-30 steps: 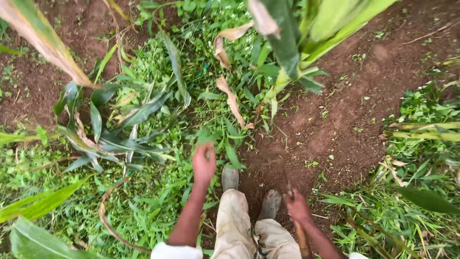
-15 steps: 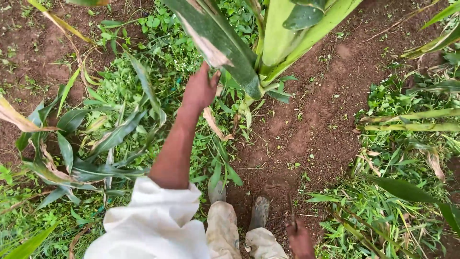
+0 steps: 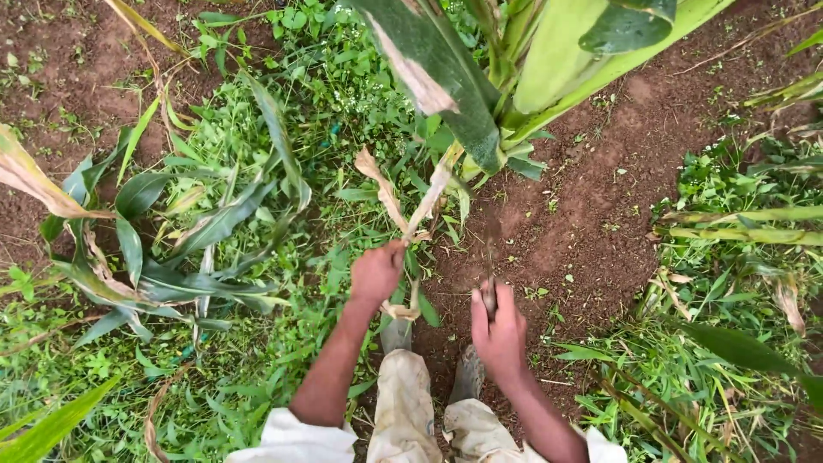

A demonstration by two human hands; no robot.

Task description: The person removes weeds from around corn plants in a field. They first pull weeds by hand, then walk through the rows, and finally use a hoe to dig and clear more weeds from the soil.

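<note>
Two hands busy at lower centre. Left hand (image 3: 375, 273) clenches dry leaves (image 3: 403, 206) hanging off maize stalk (image 3: 480, 163) (upper centre). Right hand (image 3: 499, 330) grips blurred tool (image 3: 490, 257) above bare soil (image 3: 591, 231). Step, likely: stripping dead leaves. Next move needs firm pull or cut, blade clear of fingers.

The tool (image 3: 490, 257) in the right hand (image 3: 500, 330) is blurred, its blade indistinct.
</note>
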